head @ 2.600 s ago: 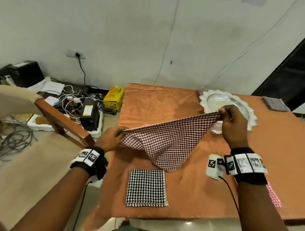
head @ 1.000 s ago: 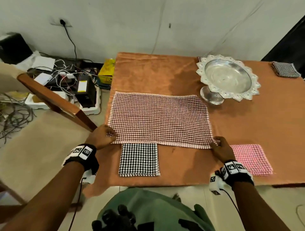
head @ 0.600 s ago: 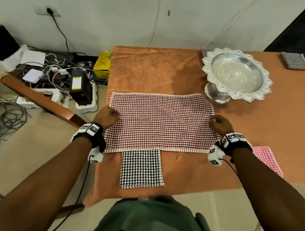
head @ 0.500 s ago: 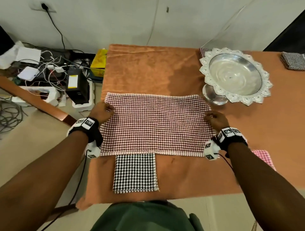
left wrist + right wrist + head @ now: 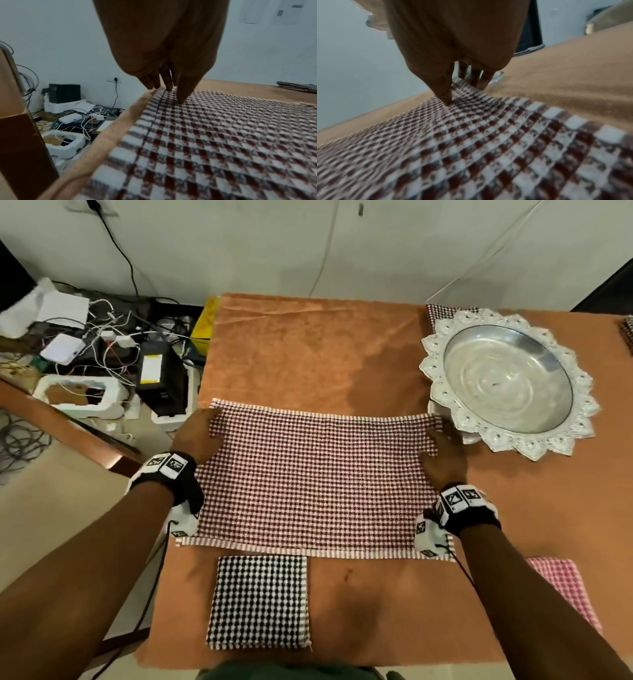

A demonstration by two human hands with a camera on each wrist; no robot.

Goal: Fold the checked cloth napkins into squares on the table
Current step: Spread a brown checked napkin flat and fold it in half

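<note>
The left hand's fingers (image 5: 181, 93) point down, nearly straight and held close together, with their tips pressing on the far left corner of the wide maroon-and-white checked cloth napkin (image 5: 315, 481). The right hand's fingers (image 5: 445, 94) do the same at its far right corner, straight, slightly spread and pressing rather than pinching. Neither thumb can be made out, so I cannot tell whether any edge is pinched from below.

The left hand (image 5: 198, 433) and right hand (image 5: 443, 455) sit at the two ends of the napkin's far edge. The napkin lies flat and spread out on the orange cloth-covered surface (image 5: 308, 350), its long sides running left to right.

The step in hand looks like the first fold. To do it well, I would slide each thumb under its corner, pinch both corners evenly, and carry the far edge towards the near striped edge so the two hems meet along their whole length. Both hands should lift together; an uneven lift would skew the checks. The weave looks soft and thick, so it should crease with a firm flat stroke outward from the middle.

Just beside the napkin's near edge, towards its left, lies a small black-and-white checked square (image 5: 258, 602), already folded. Beyond the near right corner lies a pink checked folded napkin (image 5: 561, 587). Near the far right corner stands a silver scalloped pedestal bowl (image 5: 507, 381), close enough that the right hand should keep clear of it when lifting.
</note>
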